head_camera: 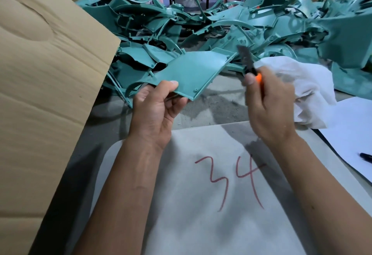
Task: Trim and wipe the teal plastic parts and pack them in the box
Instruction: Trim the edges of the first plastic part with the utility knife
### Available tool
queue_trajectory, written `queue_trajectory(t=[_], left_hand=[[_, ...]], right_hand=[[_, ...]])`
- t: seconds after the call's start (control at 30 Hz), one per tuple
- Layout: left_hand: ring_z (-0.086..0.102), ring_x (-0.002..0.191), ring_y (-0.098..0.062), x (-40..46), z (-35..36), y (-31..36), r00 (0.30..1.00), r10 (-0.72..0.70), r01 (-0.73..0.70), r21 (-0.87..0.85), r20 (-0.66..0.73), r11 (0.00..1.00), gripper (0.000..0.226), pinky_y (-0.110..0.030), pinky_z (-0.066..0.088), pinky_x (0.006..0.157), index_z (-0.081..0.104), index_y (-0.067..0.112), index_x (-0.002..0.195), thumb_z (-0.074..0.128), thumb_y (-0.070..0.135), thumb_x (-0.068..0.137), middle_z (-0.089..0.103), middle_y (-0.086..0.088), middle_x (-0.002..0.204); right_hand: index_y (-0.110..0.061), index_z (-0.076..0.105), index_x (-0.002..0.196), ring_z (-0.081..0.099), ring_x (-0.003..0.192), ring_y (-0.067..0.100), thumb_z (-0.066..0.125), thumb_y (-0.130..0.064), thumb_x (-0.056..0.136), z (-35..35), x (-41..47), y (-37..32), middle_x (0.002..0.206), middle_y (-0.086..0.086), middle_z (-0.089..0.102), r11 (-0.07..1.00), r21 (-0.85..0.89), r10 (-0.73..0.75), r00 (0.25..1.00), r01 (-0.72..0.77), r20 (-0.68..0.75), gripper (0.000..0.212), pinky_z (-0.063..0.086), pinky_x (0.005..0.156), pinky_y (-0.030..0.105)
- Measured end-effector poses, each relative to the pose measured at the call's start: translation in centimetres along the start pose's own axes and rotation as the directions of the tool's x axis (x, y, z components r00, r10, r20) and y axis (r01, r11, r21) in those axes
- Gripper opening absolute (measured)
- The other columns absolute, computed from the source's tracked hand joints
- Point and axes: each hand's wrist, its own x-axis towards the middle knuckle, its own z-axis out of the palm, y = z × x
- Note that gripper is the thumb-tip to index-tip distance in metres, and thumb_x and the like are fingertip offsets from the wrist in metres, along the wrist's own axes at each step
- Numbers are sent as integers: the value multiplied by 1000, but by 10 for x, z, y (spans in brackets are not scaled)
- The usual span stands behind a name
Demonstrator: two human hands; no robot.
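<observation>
A white sheet [201,204] on the table bears "34" in red, and above it the left hand [159,109] pinches a flat teal panel [193,71] by its near edge while the right hand [267,105] grips an orange-handled knife [248,63] and white cloth [302,91] just beside the panel's right edge.

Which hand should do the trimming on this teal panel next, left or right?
Right. The right hand already grips the knife, blade near the teal panel edge. The left hand is occupied holding that panel by its near corner.
</observation>
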Motion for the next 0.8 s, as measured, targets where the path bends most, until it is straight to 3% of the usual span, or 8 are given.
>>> queue_trajectory(t=[0.07,0.13,0.23,0.37,0.47,0.57,0.73,0.8], left_hand=[[65,49,-8,0,-1,-1,1000,-5,5,-1,-1,1000,4,-13,50,43,62,0,91,62,-3,93,73,-8,71],[65,49,-8,0,-3,0,1000,-8,8,-2,7,1000,4,-13,51,44,64,-1,90,62,-3,93,73,-9,72],[66,49,-8,1,-6,3,1000,-9,9,-6,18,1000,9,-13,51,44,67,1,88,61,-3,93,74,-8,73],[66,49,-8,1,-6,4,1000,2,-2,-4,19,1000,10,-13,51,43,68,0,87,61,-3,93,73,-9,73],[66,51,-9,2,-5,3,1000,2,-2,-10,18,1000,12,-13,51,44,69,0,84,61,-3,93,73,-11,75],[66,50,-8,2,-6,3,1000,-2,2,-14,12,1000,12,-13,50,43,68,1,84,61,-3,93,73,-9,73],[65,49,-7,4,-9,5,1000,6,-6,-3,27,1000,12,-13,50,43,69,2,86,61,-3,94,73,-8,74],[65,50,-7,4,-8,4,1000,11,-11,5,24,1000,9,-13,50,43,68,1,89,61,-3,94,73,-8,75]], right_hand=[[-10,51,82,48,49,13,45,-29,110,5,-5,-9,60,-2,49,989,93,-126,986,116,113,34,36,46,31],[-8,49,81,44,49,20,46,-29,110,11,-5,-13,59,-2,46,990,72,-127,979,117,159,36,34,47,38],[-17,43,80,41,45,6,48,-25,110,11,-1,-6,58,-15,38,999,-1,-44,997,44,55,31,29,47,17],[-15,46,80,40,49,5,43,-33,112,4,6,9,59,-10,44,978,-142,149,988,-152,-33,36,27,50,24],[-14,50,84,42,47,13,45,-26,111,3,-1,-2,59,-5,48,998,44,-40,999,40,11,30,30,46,19],[-12,49,81,44,47,16,47,-26,110,11,-6,-10,58,-1,49,987,76,-152,980,143,128,32,32,46,27],[-15,47,81,37,47,8,43,-31,111,5,5,6,59,-11,42,986,-124,109,994,-109,-5,35,24,48,23],[-16,48,82,37,47,11,43,-29,112,1,5,6,58,-9,43,996,-70,49,998,-52,-34,33,25,49,27]])
